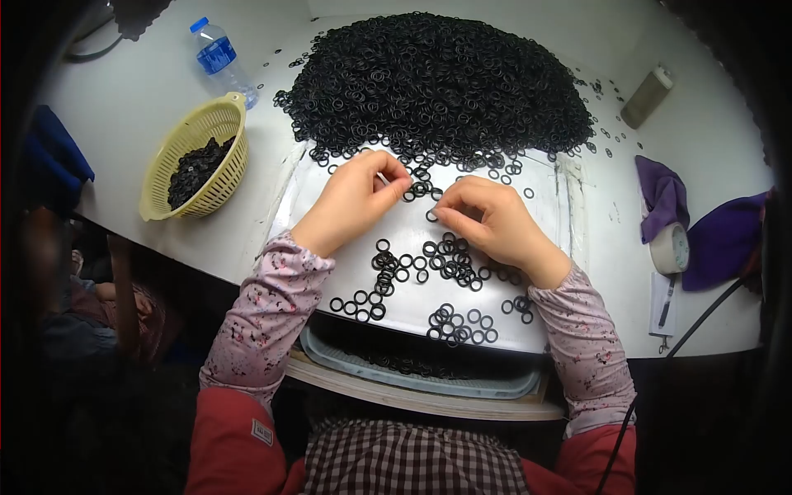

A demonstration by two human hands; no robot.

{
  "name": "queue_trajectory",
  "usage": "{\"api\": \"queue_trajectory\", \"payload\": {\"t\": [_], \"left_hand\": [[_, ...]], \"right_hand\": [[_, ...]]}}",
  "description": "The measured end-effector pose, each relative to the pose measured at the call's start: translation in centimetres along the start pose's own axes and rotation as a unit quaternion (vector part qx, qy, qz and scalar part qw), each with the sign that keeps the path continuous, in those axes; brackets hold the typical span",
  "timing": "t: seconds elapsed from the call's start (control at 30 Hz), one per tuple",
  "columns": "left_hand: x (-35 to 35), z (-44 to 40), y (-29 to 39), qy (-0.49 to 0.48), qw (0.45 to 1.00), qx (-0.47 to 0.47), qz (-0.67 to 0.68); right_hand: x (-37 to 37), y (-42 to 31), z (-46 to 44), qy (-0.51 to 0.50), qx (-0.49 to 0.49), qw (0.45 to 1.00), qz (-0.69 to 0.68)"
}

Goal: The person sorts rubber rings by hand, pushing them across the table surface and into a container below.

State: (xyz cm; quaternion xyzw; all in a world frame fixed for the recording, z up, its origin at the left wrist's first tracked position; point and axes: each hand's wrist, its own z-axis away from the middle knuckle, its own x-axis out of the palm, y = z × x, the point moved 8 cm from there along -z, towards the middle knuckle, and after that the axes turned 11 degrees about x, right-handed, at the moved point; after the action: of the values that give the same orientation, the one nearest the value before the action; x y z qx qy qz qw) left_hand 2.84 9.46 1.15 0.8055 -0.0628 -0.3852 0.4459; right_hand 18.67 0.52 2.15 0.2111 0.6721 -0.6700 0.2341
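Observation:
A big heap of black rubber rings (441, 82) rises at the back of a white work surface (330, 223). In front of it, my left hand (359, 196) has thumb and forefinger pinched together beside a few loose rings (421, 188); what is between its fingertips, if anything, is hidden. Facing it, my right hand (499, 219) pinches one black rubber ring (431, 216) at its fingertips. Nearer my body lie loose clusters of rings, one in the middle (452, 260), one at the left (363, 305) and one at the front right (462, 326).
A yellow basket (235, 157) with dark pieces stands left, by a water bottle (216, 56). At right are another bottle (648, 97), purple cloth (660, 194), a tape roll (670, 249) and a pen (667, 301). Below the front edge sits a blue-grey tray (495, 388).

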Motion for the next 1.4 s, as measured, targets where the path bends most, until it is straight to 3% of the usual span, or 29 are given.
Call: {"api": "queue_trajectory", "payload": {"t": [0.1,0.13,0.27,0.37,0.4,0.5,0.6,0.7,0.83,0.87,0.97,1.0,1.07,1.1,1.13,1.23,1.3,1.4], "left_hand": [[-1.3,-2.5,-1.2,0.103,0.98,0.039,-0.163],[-1.0,-3.1,-1.4,0.094,0.978,0.024,-0.182],[-0.1,-4.2,-2.1,0.071,0.975,0.002,-0.211],[-0.1,-3.5,-2.1,0.058,0.987,-0.001,-0.15],[-0.4,-3.0,-1.9,0.05,0.991,-0.012,-0.121],[-1.7,-0.7,-0.8,0.037,0.995,-0.08,-0.047],[-3.0,1.3,-1.0,0.056,0.996,-0.071,-0.018],[-2.6,2.2,-0.1,0.06,0.997,-0.046,-0.018],[-4.1,2.8,1.9,0.083,0.991,-0.002,-0.106],[-5.7,2.9,2.7,0.131,0.979,0.059,-0.145],[-14.0,3.5,3.4,0.24,0.919,0.039,-0.311],[-17.1,3.9,3.1,0.286,0.878,0.055,-0.38],[-19.5,4.7,5.2,0.317,0.75,0.119,-0.568],[-19.4,4.4,5.6,0.317,0.753,0.122,-0.564],[-19.3,4.1,6.2,0.317,0.755,0.125,-0.56],[-12.8,0.9,4.1,0.141,0.944,0.078,-0.288],[-6.9,-0.3,2.6,0.022,0.976,0.013,-0.214],[-1.5,-0.9,0.9,0.023,0.971,0.061,-0.229]], "right_hand": [[-0.7,-0.8,-1.1,0.112,-0.102,0.987,0.057],[-0.7,-1.7,-1.0,0.167,-0.183,0.965,0.087],[0.9,-1.9,-0.6,0.098,-0.212,0.965,0.116],[0.2,-0.2,0.3,0.033,-0.081,0.995,0.044],[-0.6,-0.4,0.9,0.071,-0.12,0.989,0.043],[-3.4,1.4,0.7,0.145,-0.052,0.988,-0.004],[-4.5,2.1,-0.6,0.263,-0.132,0.948,0.126],[-3.0,2.7,-1.4,0.2,-0.083,0.963,0.16],[-2.7,1.8,-0.1,0.083,0.003,0.996,-0.016],[-3.1,2.0,0.4,0.112,-0.01,0.993,-0.022],[-4.7,2.6,0.4,0.206,-0.064,0.975,0.046],[-4.8,3.1,0.2,0.242,-0.105,0.958,0.113],[-3.9,3.6,-0.4,0.21,-0.108,0.957,0.167],[-3.5,3.1,-0.3,0.193,-0.108,0.956,0.195],[-3.7,2.9,-0.2,0.173,-0.099,0.971,0.134],[-4.4,2.9,-0.1,0.145,-0.006,0.989,-0.004],[-5.0,3.2,0.2,0.19,-0.038,0.981,0.027],[-5.8,4.0,0.4,0.207,-0.023,0.977,0.044]]}}
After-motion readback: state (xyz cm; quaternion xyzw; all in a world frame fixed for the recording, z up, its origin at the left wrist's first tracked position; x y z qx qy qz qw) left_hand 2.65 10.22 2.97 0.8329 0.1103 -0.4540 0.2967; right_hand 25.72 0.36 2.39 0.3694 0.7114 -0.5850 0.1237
